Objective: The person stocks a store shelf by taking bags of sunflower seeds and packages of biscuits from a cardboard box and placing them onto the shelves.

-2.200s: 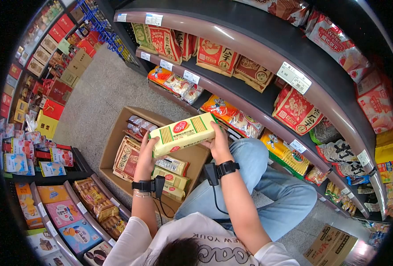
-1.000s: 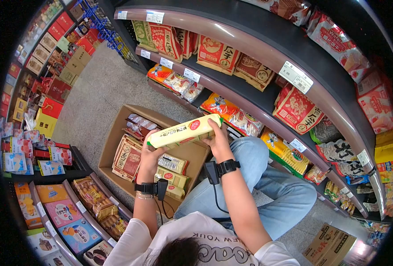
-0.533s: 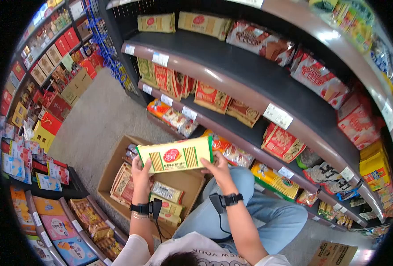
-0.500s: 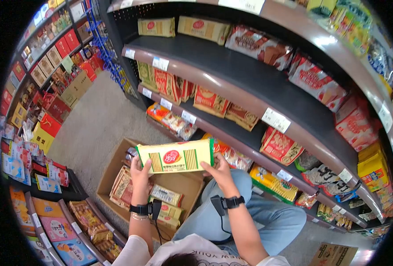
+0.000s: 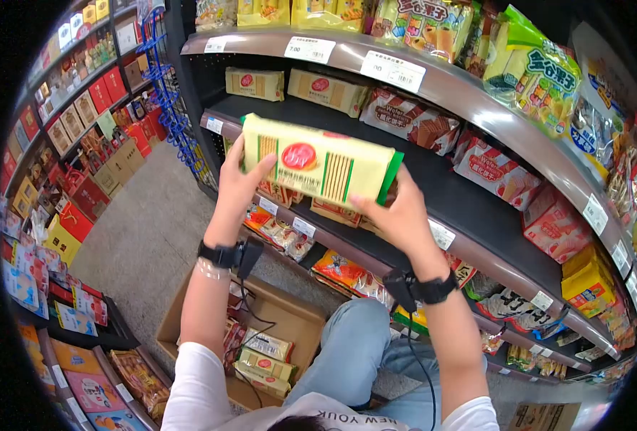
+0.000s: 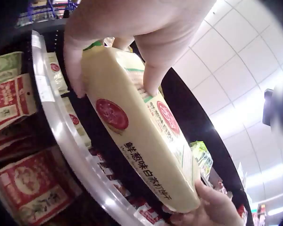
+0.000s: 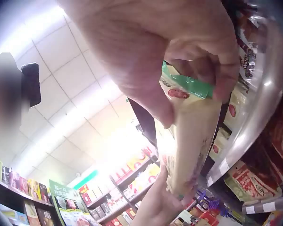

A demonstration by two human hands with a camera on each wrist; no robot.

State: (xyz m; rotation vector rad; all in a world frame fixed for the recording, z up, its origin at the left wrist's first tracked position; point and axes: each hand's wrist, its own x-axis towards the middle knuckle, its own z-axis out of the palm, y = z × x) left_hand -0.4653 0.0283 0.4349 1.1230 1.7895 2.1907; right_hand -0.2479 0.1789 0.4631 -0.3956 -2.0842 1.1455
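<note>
The pack (image 5: pixel 318 164), a long pale-yellow one with a red round logo and a green end, is held up between both hands, level and slightly tilted, in front of a dark shelf (image 5: pixel 437 172). The left hand (image 5: pixel 243 176) grips the plain end: the left wrist view shows its thumb on one face and fingers curled over the other. The right hand (image 5: pixel 401 215) holds the green end, fingers bent round it and thumb pressed under it, as the right wrist view shows close up. Beyond the left hand, at the back of that shelf, lie two like packs (image 5: pixel 255 84) side by side. To the right of the right hand, red packs (image 5: pixel 501 176) stand on the same shelf. Above both hands runs the next shelf's rim with white price tags (image 5: pixel 308 49), and bright snack bags (image 5: pixel 541 79) sit on top of it. Well below the hands, a cardboard box (image 5: pixel 290 316) stands on the floor with more packs (image 5: pixel 261 359) in it, just beside the person's knee (image 5: pixel 347 352) in blue jeans. A small black camera (image 5: pixel 245 255) is strapped to each wrist.
</note>
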